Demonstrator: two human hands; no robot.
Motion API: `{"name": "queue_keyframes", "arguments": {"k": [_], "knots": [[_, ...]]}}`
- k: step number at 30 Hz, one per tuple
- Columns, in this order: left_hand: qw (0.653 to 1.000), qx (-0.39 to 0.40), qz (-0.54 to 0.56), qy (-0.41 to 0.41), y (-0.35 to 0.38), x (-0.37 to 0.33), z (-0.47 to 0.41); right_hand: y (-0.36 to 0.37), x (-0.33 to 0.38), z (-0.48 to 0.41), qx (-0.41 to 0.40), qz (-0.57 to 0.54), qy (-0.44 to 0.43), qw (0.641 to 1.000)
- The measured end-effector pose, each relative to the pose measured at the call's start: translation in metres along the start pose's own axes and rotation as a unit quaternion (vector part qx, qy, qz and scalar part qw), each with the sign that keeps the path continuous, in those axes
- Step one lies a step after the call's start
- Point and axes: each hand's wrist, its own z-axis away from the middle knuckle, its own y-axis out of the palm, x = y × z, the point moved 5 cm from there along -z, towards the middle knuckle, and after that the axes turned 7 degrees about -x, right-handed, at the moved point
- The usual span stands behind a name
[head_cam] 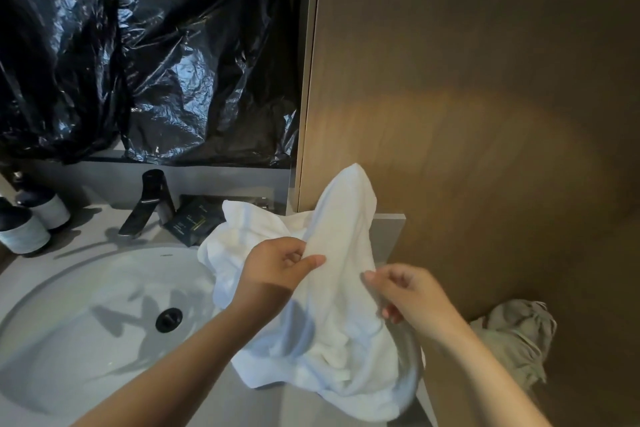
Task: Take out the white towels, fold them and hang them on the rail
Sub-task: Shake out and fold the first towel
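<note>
At the far left two dark bottles point(26, 218) with pale label bands stand on the grey counter point(221, 399); whatever is printed on the bands is too blurred to read. Above them crumpled black plastic sheeting point(149, 45) covers the wall over the basin. The round white sink point(86, 322) sits below, with a dark drain point(168, 320) in its bowl and a black tap point(147, 203) behind it, spout pointing down towards the bowl. Just right of the tap lie dark sachets point(192, 220) with faint pale lettering, too small to make out.

The white towel point(332, 305) lies bunched on the counter at the right rim of the sink, partly covering the sachets' right edge, with one corner lifted into a peak against the wooden panel point(485, 97). The left hand point(277, 274) pinches a fold of the towel between thumb and fingers, just below that peak. The right hand point(408, 295) is close beside it, fingers curled and touching the towel's right edge; whether it truly grips the cloth I cannot tell. The two hands are near each other but apart. Low at the right, beyond the counter's end, a greyish bundle of cloth point(519, 336) sits against the wooden panel
</note>
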Motion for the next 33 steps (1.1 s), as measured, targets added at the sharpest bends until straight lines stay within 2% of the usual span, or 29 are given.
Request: {"name": "queue_keyframes", "arguments": {"k": [3,7,12,18,22,28,31,33], "knots": [[1.0,-0.005,-0.013,0.0,-0.002,-0.005,0.0,0.005,-0.002,0.004,-0.009,0.02,-0.027,0.999],[0.999,-0.024,-0.014,0.02,-0.013,-0.024,-0.003,-0.001,0.016,0.008,-0.034,-0.013,-0.078,0.996],[0.994,-0.055,-0.026,0.088,-0.041,-0.078,-0.025,-0.013,0.066,0.005,-0.048,-0.054,-0.155,0.985],[0.984,-0.088,0.022,0.151,-0.067,-0.14,-0.048,-0.031,0.137,-0.005,-0.084,-0.137,-0.217,0.963],[0.984,-0.087,0.042,0.152,-0.072,-0.155,-0.057,-0.038,0.165,-0.016,-0.086,-0.213,-0.209,0.951],[0.996,0.041,-0.061,0.051,-0.044,-0.087,-0.031,-0.043,0.155,-0.033,-0.148,-0.193,-0.153,0.958],[0.996,0.058,-0.069,0.019,-0.034,-0.05,-0.011,-0.04,0.134,-0.036,-0.114,-0.204,-0.094,0.968],[0.999,0.039,-0.037,-0.005,-0.03,-0.032,-0.004,-0.036,0.11,-0.034,-0.084,-0.136,-0.052,0.986]]}}
